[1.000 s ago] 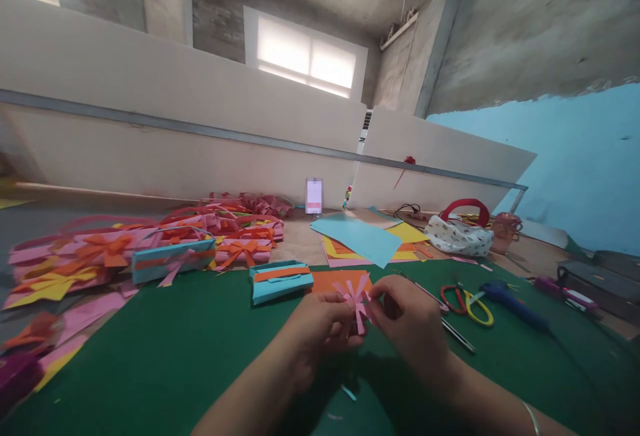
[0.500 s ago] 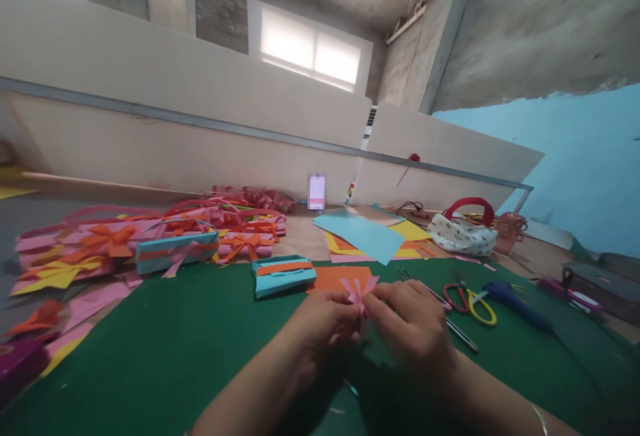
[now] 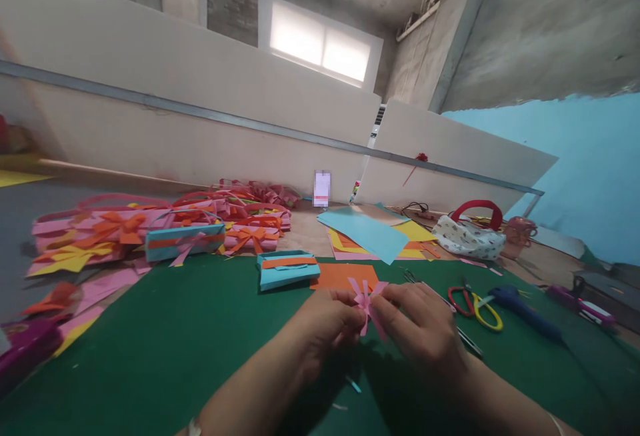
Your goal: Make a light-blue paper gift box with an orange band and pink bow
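A pink paper bow (image 3: pixel 365 301) with several narrow strips fanning out is held up over the green mat (image 3: pixel 200 329). My left hand (image 3: pixel 325 323) pinches it from the left, and my right hand (image 3: pixel 423 323) grips its right side with thumb and fingertips. Just beyond my hands lies an orange paper sheet (image 3: pixel 345 276). To its left rests a light blue paper bag (image 3: pixel 289 271) with an orange band. Right of my right hand are tweezers (image 3: pixel 470 341) and scissors (image 3: pixel 483 309) with red and yellow handles.
Finished-looking paper bags with bows (image 3: pixel 120 229) pile up at the left. Coloured sheets (image 3: pixel 365 229) lie at the back, below a propped phone (image 3: pixel 323 189). A blue glue gun (image 3: pixel 525 309) with its cord, a white pouch (image 3: pixel 467 236) and a pink mug (image 3: pixel 517 236) stand right.
The bow's strips are spread more widely, with more of them showing below my fingers. My view has shifted slightly, so the scene sits a little to the right. Both hands keep their hold.
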`<action>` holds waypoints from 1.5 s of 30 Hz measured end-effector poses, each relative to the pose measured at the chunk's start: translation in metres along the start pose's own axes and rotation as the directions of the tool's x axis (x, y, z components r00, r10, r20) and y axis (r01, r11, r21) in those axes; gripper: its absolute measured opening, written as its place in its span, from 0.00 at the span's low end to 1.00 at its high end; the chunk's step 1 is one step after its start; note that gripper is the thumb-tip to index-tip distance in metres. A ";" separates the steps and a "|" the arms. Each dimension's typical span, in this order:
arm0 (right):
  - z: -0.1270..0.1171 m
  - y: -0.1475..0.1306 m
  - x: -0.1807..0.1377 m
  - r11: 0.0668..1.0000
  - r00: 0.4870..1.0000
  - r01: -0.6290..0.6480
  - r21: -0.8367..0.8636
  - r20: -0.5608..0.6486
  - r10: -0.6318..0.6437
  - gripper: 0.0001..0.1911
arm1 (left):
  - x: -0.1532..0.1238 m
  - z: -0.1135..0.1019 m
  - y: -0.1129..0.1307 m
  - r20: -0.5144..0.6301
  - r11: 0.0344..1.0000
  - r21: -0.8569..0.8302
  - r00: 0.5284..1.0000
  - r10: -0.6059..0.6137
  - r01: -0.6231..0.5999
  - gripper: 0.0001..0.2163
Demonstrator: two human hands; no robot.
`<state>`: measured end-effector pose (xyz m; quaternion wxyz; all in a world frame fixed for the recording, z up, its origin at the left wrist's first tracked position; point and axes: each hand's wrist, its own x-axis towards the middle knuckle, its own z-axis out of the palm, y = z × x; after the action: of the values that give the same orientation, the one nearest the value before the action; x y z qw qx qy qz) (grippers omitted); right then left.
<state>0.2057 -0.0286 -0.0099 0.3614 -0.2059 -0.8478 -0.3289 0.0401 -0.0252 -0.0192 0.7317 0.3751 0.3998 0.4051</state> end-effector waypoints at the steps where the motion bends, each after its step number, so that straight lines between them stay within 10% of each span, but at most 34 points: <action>1: 0.000 0.000 0.000 1.000 1.000 -0.004 -0.009 -0.005 0.004 0.07 | 0.001 -0.001 -0.001 -0.003 1.000 0.012 1.000 -0.005 0.005 0.09; 34: 0.000 -0.007 0.003 0.994 0.991 0.105 -0.035 0.090 -0.101 0.07 | 0.005 -0.001 -0.003 -0.024 1.000 0.024 1.000 0.001 0.000 0.04; 45: 0.001 -0.009 0.002 0.997 0.983 -0.061 0.051 0.178 0.051 0.12 | 0.007 -0.004 -0.006 -0.070 0.996 0.088 0.997 0.024 -0.018 0.07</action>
<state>0.1987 -0.0334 -0.0124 0.2999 -0.2477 -0.8793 -0.2750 0.0409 -0.0201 -0.0284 0.6957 0.3964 0.4389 0.4077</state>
